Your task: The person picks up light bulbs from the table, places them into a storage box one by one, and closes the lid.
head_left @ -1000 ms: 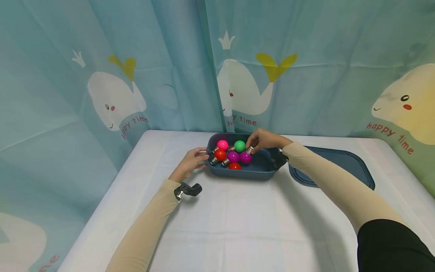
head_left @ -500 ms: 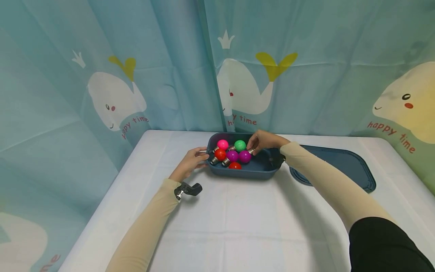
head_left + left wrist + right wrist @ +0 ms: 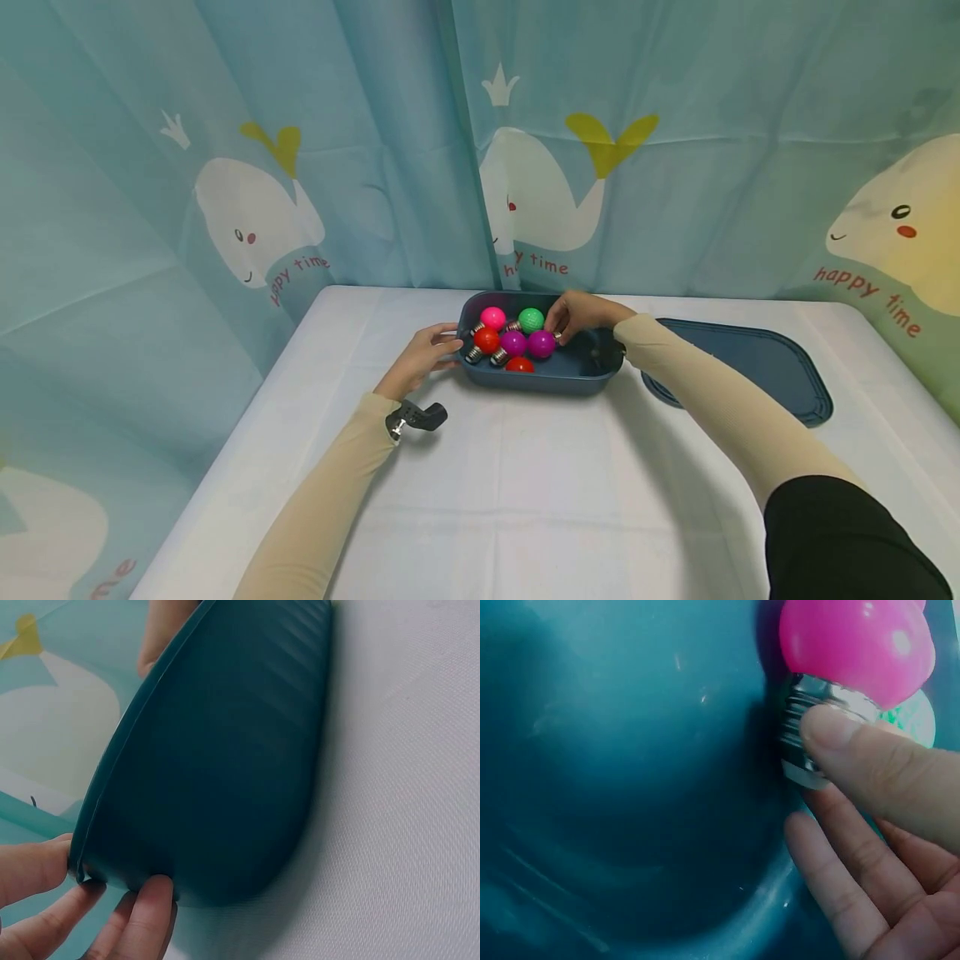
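Near the far edge of the table stands a dark blue plastic box (image 3: 540,383) with several coloured light bulbs in it. My left hand (image 3: 422,358) grips its left end, thumb at the rim and fingertips against the outer wall (image 3: 217,787). Inside the box, my right hand (image 3: 583,312) pinches the metal screw base of a purple bulb (image 3: 541,344), which looks pink in the right wrist view. Thumb (image 3: 840,731) lies over the threads. Close by lie a green bulb (image 3: 531,320), another purple bulb (image 3: 513,343) and a pink bulb (image 3: 493,317).
Two red bulbs (image 3: 486,339) also lie at the box's left side. A flat dark blue lid (image 3: 757,367) rests on the white tablecloth (image 3: 555,500) to the right, partly behind my right forearm. A whale-print curtain (image 3: 412,150) hangs behind the table.
The base of the purple bulb in my right hand has tipped from pointing up to pointing right, and the hand has come down slightly. My left hand stays on the box.
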The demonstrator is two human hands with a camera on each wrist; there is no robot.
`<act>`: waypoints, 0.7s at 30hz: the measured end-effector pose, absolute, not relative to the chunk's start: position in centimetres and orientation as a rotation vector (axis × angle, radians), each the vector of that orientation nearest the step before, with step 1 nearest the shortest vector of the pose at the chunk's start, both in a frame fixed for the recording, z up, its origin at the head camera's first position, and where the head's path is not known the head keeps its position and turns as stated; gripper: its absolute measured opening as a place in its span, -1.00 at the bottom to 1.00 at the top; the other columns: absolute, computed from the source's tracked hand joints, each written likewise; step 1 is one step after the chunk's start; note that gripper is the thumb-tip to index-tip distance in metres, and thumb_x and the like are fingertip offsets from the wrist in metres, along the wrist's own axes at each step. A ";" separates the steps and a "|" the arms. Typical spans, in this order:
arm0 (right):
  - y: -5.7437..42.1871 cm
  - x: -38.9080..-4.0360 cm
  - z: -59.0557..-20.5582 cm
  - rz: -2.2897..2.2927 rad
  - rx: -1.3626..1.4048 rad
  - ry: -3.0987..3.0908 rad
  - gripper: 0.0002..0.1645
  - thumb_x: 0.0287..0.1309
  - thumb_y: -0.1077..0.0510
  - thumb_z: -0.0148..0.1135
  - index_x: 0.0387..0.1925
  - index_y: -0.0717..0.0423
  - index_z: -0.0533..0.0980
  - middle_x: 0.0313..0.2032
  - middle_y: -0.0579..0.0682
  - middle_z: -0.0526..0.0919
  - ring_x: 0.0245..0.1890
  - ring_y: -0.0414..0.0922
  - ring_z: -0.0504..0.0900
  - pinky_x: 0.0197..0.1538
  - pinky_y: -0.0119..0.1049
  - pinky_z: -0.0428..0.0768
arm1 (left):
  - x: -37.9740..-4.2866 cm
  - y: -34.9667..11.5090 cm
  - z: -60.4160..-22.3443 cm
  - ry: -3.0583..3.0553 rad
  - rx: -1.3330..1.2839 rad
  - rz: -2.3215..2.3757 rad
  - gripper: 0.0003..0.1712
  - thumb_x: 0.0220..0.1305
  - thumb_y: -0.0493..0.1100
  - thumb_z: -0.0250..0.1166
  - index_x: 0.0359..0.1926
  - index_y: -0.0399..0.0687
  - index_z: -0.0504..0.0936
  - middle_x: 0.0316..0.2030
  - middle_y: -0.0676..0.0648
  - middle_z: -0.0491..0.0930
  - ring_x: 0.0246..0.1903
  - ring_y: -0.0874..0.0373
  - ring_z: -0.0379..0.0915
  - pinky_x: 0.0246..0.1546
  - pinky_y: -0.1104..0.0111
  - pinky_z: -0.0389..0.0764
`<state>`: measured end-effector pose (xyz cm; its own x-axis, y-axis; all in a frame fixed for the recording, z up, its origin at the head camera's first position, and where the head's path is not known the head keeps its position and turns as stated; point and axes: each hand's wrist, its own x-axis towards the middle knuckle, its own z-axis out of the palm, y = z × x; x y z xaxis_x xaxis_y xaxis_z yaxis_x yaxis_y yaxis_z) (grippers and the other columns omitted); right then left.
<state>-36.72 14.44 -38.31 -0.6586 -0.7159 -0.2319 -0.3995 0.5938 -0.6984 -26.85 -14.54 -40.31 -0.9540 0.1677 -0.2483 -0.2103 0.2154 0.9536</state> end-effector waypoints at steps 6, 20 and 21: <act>14.8 -36.7 -37.5 -0.807 -0.869 2.287 -0.58 -0.09 0.45 0.34 -0.08 0.43 0.53 -0.05 0.31 0.63 -0.05 0.11 0.63 0.02 -0.16 0.66 | -26.7 -14.5 -40.2 2.194 -0.052 1.802 -0.45 0.36 -0.29 0.08 0.34 -0.24 0.23 0.25 -0.33 0.33 0.15 -0.13 0.38 0.16 0.09 0.52; 17.4 -35.1 -34.2 -0.894 -0.889 2.306 -0.27 0.02 0.38 0.31 0.23 0.47 0.26 0.15 0.47 0.40 0.10 0.32 0.48 0.05 -0.09 0.64 | -26.9 -14.5 -39.2 2.290 -0.051 1.808 -0.41 0.36 -0.25 0.10 0.37 -0.17 0.20 0.25 -0.31 0.30 0.19 -0.14 0.34 0.19 0.06 0.49; 17.6 -34.9 -33.8 -0.901 -0.884 2.316 -0.26 0.03 0.37 0.30 0.24 0.47 0.24 0.16 0.47 0.39 0.11 0.32 0.47 0.04 -0.09 0.65 | -27.0 -14.4 -38.9 2.331 -0.045 1.795 -0.40 0.36 -0.23 0.10 0.37 -0.16 0.20 0.26 -0.30 0.29 0.21 -0.14 0.34 0.21 0.06 0.48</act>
